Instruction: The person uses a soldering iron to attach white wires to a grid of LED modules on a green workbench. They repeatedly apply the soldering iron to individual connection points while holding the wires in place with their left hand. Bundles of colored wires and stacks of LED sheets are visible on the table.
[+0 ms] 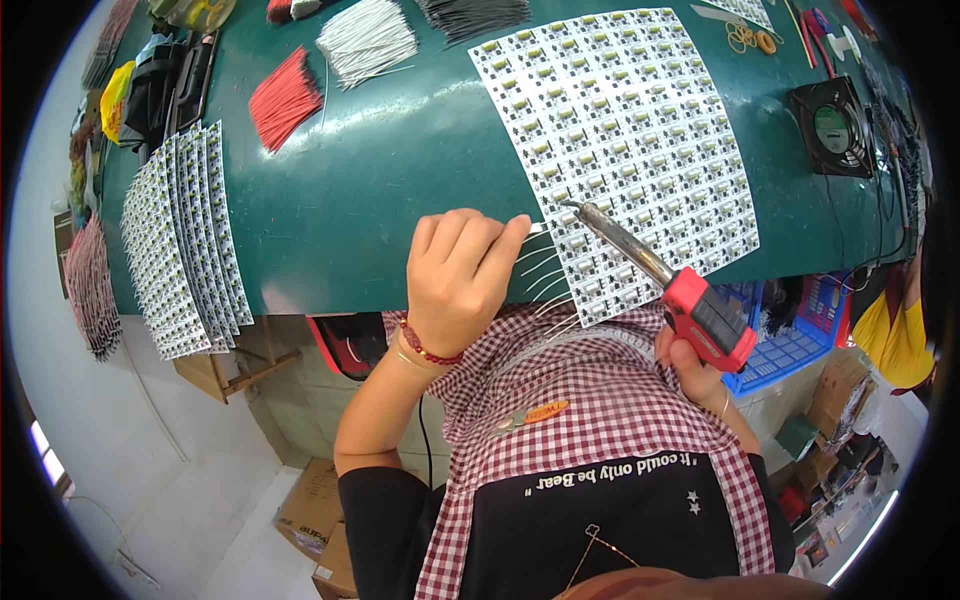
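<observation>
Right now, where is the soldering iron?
In the head view, the soldering iron is right of centre, in the right hand, its tip near the left edge of the large white sheet.

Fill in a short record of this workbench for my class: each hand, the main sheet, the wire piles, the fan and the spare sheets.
Left hand: pinching a white wire
Right hand: gripping a red-handled soldering iron
Main sheet: white, rows of small parts
Wire piles: red, white, black
Fan: black, right of main sheet
Spare sheets: overlapping, table's left end
</observation>
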`<state>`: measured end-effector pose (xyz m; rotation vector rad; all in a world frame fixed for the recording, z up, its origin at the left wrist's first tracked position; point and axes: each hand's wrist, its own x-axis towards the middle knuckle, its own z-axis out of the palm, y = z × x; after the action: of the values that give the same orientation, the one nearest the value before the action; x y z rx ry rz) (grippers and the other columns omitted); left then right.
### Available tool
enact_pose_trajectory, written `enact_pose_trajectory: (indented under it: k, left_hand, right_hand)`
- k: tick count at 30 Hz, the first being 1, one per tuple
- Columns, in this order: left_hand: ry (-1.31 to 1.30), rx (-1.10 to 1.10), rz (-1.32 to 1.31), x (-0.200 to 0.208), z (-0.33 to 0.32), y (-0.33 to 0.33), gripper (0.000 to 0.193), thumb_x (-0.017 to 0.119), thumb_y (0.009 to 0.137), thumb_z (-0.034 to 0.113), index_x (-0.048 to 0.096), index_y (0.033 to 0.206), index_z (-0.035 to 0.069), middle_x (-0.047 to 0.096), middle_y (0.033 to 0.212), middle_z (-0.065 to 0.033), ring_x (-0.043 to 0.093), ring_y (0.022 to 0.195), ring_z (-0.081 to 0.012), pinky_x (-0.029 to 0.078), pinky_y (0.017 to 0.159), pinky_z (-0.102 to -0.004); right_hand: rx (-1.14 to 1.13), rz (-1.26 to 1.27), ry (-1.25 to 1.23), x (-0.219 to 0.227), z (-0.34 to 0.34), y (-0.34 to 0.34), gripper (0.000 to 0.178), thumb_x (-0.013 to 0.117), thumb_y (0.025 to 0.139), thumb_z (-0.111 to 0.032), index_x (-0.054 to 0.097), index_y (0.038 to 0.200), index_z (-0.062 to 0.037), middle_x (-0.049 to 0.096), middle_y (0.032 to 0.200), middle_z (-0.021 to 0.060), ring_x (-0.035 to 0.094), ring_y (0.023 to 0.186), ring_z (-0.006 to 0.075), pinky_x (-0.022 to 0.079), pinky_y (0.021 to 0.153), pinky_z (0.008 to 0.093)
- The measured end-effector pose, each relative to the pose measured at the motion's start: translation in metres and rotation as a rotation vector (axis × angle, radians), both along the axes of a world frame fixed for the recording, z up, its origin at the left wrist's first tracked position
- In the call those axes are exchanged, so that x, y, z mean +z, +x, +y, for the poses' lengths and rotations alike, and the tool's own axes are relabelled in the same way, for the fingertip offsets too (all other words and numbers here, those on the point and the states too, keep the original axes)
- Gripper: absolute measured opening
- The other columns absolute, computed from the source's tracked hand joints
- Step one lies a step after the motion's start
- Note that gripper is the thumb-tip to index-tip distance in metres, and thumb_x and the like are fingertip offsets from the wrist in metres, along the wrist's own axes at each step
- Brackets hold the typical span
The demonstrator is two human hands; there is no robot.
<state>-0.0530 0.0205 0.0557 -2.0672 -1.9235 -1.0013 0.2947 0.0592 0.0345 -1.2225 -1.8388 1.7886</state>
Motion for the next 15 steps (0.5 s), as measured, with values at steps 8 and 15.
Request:
enact_pose_trajectory:
  k: [8,15]
  left_hand:
    - [-0.092,-0.029,0.017,-0.009,0.01,0.002,0.026,0.067,0.069,0.001,0.07,0.095,0.003,0.052,0.073,-0.0022,0.054,0.072,-0.0189,0.04,0.063,-0.0331]
    - [-0.063,-0.035,0.039,-0.013,0.012,0.005,0.025,0.066,0.071,0.002,0.069,0.096,0.0,0.051,0.073,-0.0037,0.054,0.073,-0.0195,0.04,0.062,-0.0332]
  right_hand:
    - [-0.012,-0.017,0.054,0.009,0.005,-0.024,0.021,0.069,0.086,-0.009,0.066,0.106,-0.0015,0.066,0.095,0.0109,0.065,0.082,0.0215,0.05,0.07,0.0322]
    - [0.019,-0.069,0.055,0.01,0.01,-0.028,0.021,0.07,0.082,-0.008,0.068,0.102,-0.0023,0.065,0.091,0.012,0.064,0.075,0.0258,0.05,0.065,0.0337]
